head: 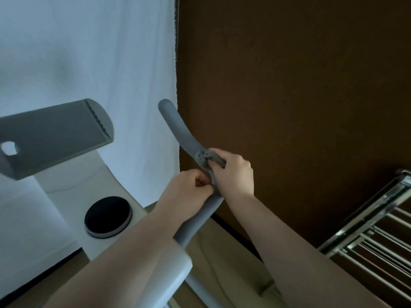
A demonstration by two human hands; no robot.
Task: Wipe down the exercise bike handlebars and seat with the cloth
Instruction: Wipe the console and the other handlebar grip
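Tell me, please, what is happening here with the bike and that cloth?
A person is wiping the grey handlebar of an exercise bike. The right hand grips a bunched grey cloth wrapped against the bar, partway along its curved grip. The left hand is curled at the bar just below, touching the cloth's lower edge. The seat is not in view. A metal rack stands to the right.

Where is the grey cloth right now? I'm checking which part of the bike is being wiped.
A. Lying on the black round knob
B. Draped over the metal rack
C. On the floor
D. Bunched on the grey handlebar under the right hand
D: the cloth is bunched against the handlebar, gripped by the right hand.
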